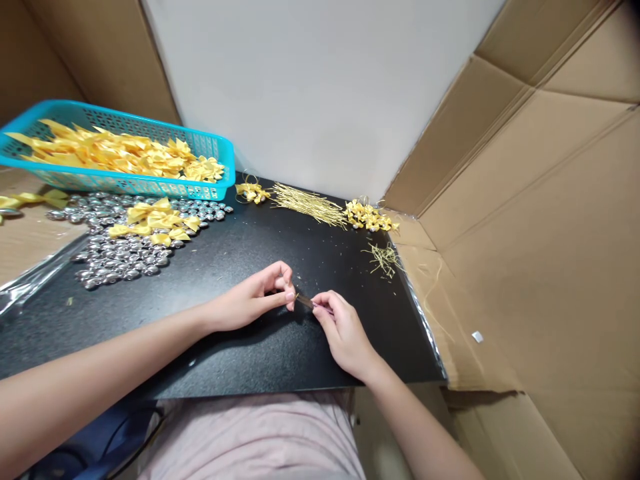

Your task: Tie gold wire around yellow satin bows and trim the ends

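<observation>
Over the black tabletop [240,253], my left hand [263,293] has its thumb and fingertips pinched together. A tiny gold bit shows at those fingertips, too small to name for certain. Close beside it, my right hand [345,327] grips a slim tool [305,301] with a flat, brownish metal end and a purplish part under the fingers. The tool's end points left and reaches the left fingertips. Its exact kind is hard to tell because the fingers cover most of it.
A blue basket [227,163] of yellow ribbon bows stands back left. Silver oval beads [125,257] lie before it with loose bows [160,220] on top. Along the back are gold cords [307,203] between bow clusters [367,215]. Cord scraps [384,259] lie right, near cardboard walls [525,233].
</observation>
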`<state>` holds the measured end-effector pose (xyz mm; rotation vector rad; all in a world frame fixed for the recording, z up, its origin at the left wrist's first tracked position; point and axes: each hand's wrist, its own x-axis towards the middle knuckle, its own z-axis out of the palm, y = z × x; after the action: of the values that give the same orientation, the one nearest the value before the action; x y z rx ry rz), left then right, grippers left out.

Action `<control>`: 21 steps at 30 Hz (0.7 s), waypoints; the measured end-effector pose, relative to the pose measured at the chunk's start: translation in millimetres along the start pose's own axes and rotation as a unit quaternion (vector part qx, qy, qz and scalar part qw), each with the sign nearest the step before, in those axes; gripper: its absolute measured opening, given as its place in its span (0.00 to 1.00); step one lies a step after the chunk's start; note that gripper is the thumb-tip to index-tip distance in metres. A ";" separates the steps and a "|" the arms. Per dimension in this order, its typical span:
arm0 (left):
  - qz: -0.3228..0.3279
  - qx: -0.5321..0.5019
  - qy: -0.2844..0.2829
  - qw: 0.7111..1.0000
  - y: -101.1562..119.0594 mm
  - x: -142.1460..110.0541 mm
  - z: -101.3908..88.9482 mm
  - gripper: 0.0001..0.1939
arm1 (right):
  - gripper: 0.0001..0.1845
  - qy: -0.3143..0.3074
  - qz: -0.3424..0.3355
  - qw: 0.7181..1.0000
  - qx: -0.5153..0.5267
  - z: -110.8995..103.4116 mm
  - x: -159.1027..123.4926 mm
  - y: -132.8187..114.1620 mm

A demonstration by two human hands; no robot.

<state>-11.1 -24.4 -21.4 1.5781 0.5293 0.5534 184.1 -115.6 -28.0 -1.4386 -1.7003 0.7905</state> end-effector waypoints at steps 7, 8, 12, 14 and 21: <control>-0.001 0.001 -0.004 1.000 -0.2 0.2 -0.3 0.13 | 0.08 0.004 0.005 1.000 -0.003 -0.4 0.5 -1.4; 0.000 0.003 -0.005 1.000 -0.1 0.1 -0.3 0.13 | 0.08 0.004 0.005 1.000 -0.005 -0.4 0.5 -1.3; -0.001 0.009 -0.006 1.000 0.0 -0.6 -0.4 0.14 | 0.08 0.008 0.003 1.000 -0.006 -0.2 0.5 0.0; -0.001 0.008 -0.006 1.000 -0.1 -0.7 -0.5 0.14 | 0.08 0.010 0.004 1.000 -0.005 -0.1 0.6 0.4; -0.005 -0.008 -0.010 1.000 -0.6 0.9 -1.3 0.13 | 0.09 0.008 0.010 1.000 -0.015 -0.5 0.3 -1.3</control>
<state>-11.2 -22.8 -21.9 1.5649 0.5154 0.5326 183.8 -115.5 -26.6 -1.4809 -1.6940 0.7653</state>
